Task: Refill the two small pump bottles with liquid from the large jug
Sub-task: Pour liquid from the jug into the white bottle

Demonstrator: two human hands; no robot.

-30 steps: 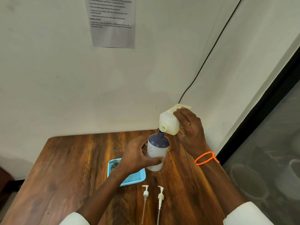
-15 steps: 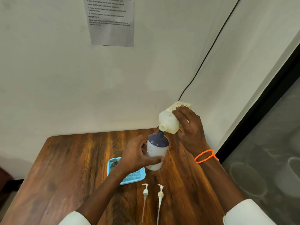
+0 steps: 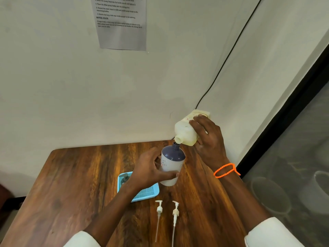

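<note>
Cream plastic jug (image 3: 186, 132), clasped in right hand (image 3: 210, 139), tipped long-axis down-left, spout just above bottle (image 3: 171, 163) neck. Bottle upright, wrapped by left hand (image 3: 149, 168), nearer side. Near bottle: blue tray (image 3: 142, 195), two loose pumps (image 3: 167, 209) on wooden table (image 3: 71, 175); pale wall behind.

Jug (image 3: 186, 132) tilts over bottle (image 3: 171, 164); tray (image 3: 154, 192) left, pumps (image 3: 159, 209) in front.

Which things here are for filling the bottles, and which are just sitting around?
For the job:
- jug, tipped in the right hand
- bottle, in the left hand
- two pump heads
- blue tray

Just around:
- wall paper
- black cable
</note>
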